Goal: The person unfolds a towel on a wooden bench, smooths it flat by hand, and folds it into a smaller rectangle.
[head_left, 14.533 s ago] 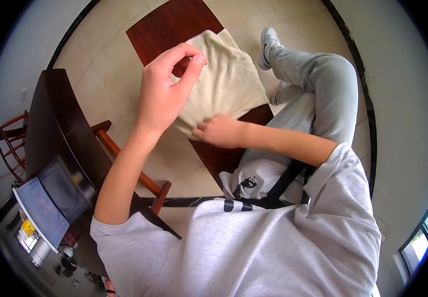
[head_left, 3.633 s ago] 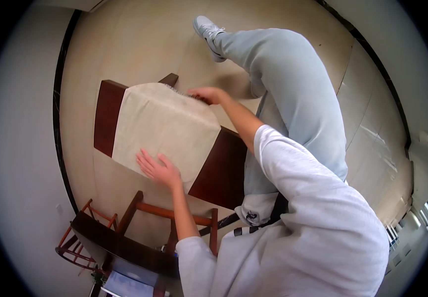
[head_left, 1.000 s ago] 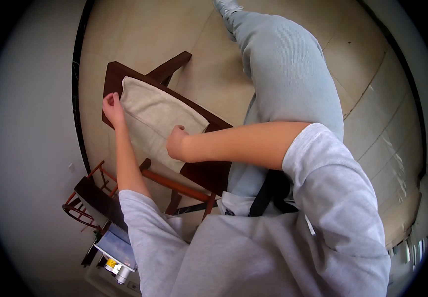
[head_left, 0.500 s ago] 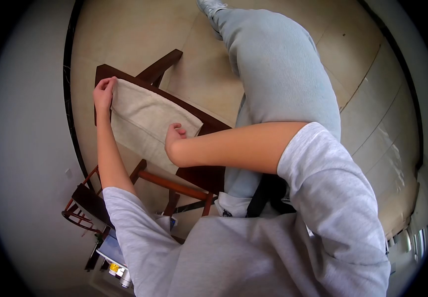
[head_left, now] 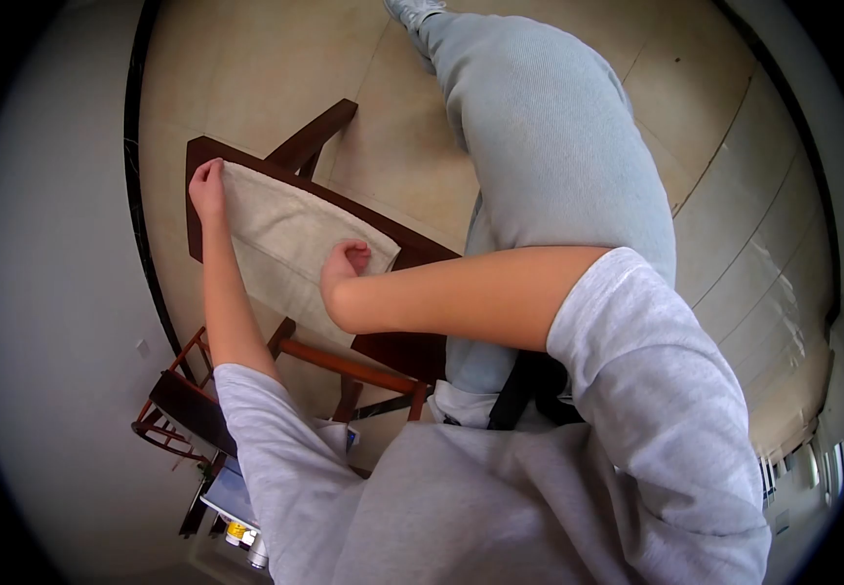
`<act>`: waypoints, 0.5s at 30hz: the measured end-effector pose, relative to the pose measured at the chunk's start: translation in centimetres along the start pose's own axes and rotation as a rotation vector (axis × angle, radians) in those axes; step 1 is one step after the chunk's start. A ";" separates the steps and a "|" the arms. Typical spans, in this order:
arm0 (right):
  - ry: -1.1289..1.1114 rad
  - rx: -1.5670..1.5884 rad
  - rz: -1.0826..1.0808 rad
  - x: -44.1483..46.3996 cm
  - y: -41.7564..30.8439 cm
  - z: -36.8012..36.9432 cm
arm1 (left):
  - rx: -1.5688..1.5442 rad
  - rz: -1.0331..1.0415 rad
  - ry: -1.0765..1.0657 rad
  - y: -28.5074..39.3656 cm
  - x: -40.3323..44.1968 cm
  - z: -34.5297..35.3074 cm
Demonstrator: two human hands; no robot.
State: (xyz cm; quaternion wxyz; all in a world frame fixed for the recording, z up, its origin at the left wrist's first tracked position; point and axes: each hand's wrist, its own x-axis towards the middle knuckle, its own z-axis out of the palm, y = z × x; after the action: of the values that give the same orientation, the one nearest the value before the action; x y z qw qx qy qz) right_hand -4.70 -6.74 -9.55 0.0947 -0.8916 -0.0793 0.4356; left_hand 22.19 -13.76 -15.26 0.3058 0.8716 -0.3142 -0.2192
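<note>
An off-white towel point(head_left: 285, 229) lies spread along a dark wooden bench point(head_left: 373, 222). At the bench's far left end, my left hand point(head_left: 209, 190) pinches the towel's upper left corner between thumb and fingers. My right hand point(head_left: 346, 271) is over the towel's right part, its fingers curled in toward the palm with nothing visible in them. Whether it presses on the cloth I cannot tell. My right wrist and forearm cover part of the towel's lower right edge.
My leg in light blue jeans point(head_left: 549, 127) is close to the bench's right end. A wooden chair with a reddish rail point(head_left: 344, 361) stands below the bench. Farther left are another chair point(head_left: 193, 409) and a white wall point(head_left: 51, 273). Beige floor tiles point(head_left: 236, 68) lie beyond.
My left hand has shifted slightly down, still at the towel's corner. My right hand has barely moved, its fingers curled a little tighter. The view has tilted slightly.
</note>
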 end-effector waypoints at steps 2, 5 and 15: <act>0.056 0.047 0.147 -0.8 0.6 -0.2 | 0.225 0.066 0.101 1.1 -1.5 1.1; 0.375 0.311 0.237 -3.6 4.7 -1.0 | 0.245 0.141 0.145 1.2 -2.4 1.6; 0.306 0.467 0.199 -9.1 13.2 -1.0 | 0.351 0.471 0.489 2.4 -12.3 2.3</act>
State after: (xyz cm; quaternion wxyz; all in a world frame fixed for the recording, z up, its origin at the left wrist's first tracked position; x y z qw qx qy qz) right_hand -8.65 -21.69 -5.12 0.2651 -0.9044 0.1261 0.3096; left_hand 11.21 -7.78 -12.96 0.2601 0.8411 -0.4565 0.1288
